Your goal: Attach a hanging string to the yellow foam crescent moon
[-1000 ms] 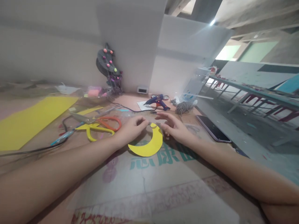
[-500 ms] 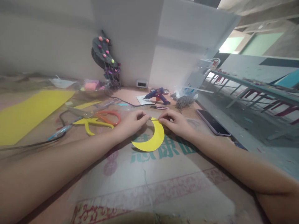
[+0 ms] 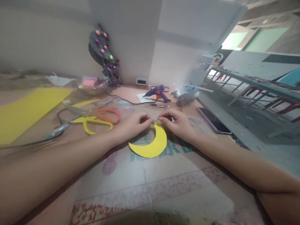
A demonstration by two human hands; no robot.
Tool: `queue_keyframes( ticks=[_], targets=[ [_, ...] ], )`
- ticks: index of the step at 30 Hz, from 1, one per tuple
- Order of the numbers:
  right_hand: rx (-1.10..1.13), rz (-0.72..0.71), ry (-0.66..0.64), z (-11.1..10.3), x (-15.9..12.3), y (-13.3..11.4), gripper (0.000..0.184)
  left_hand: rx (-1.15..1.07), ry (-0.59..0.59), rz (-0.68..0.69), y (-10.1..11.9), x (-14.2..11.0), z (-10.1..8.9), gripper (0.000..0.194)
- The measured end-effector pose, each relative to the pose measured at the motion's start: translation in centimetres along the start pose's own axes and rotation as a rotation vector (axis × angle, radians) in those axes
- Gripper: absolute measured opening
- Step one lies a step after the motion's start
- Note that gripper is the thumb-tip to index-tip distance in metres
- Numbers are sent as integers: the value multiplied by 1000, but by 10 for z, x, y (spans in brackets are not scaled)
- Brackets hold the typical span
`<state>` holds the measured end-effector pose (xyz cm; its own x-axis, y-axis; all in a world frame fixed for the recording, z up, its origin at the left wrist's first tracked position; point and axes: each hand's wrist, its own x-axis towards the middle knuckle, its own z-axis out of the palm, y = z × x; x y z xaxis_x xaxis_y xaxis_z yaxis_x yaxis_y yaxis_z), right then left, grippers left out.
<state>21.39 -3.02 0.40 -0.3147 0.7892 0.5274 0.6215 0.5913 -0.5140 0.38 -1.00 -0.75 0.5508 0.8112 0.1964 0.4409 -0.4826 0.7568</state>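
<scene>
A yellow paper crescent moon lies in front of me, its upper tip between my two hands. My left hand is closed in a pinch left of that tip, on one end of a short grey piece of yarn. From the other side my right hand pinches the same yarn, which crosses at the tip of the crescent. The fingertips partly cover the yarn, so I cannot tell whether it is knotted or glued there.
Orange-and-yellow-handled scissors lie left, near yellow paper. At the back are a blue glue gun, thread snips, grey yarn, a small digital clock and a decorated grey moon. A phone lies right.
The crescent has shifted slightly toward me and turned a little. The yarn, flat across its tip before, now slants upward to the right between my fingers. The camera view has tilted slightly.
</scene>
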Motion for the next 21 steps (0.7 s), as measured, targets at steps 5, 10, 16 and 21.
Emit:
queue_keyframes(
  ticks=[5, 10, 16, 21],
  targets=[
    [-7, 0, 18, 3, -1, -6, 11, 27, -16, 15, 2, -1, -1, 33],
    [-1, -11, 16, 5, -1, -7, 11, 38, -40, 30, 2, -1, -1, 33],
    [-14, 55, 50, 3, -1, -4, 11, -10, -21, 10, 3, -1, -1, 33],
    [-28, 60, 56, 1, 0, 0, 12, -74, 15, 5, 3, -1, 0, 32]
  ],
)
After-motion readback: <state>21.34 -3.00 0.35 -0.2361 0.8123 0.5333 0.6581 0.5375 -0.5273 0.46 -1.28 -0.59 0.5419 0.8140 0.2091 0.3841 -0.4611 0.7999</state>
